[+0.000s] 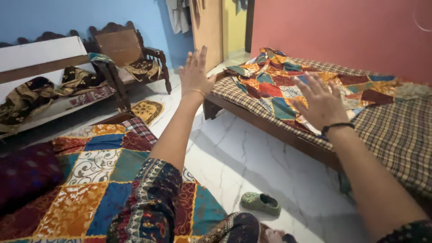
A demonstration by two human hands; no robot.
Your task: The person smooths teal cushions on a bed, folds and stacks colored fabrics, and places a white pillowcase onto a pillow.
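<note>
well, my left hand (195, 72) and right hand (320, 102) hang spread and empty; the patchwork quilt (288, 85) on the cot (270, 128) lies rumpled, untouched.

Blue (54, 18) and red walls (333, 31), white marble floor (252, 157), low wooden bed (279, 130), carved wooden sofa (121, 49), daylight through doorway (234, 27).

We see our left hand (194, 72) and right hand (320, 102) raised, fingers spread, empty. Beyond them: a patchwork quilt (288, 83) on a bed (396, 130). Below: a green shoe (261, 203) on the marble floor (252, 157).
</note>
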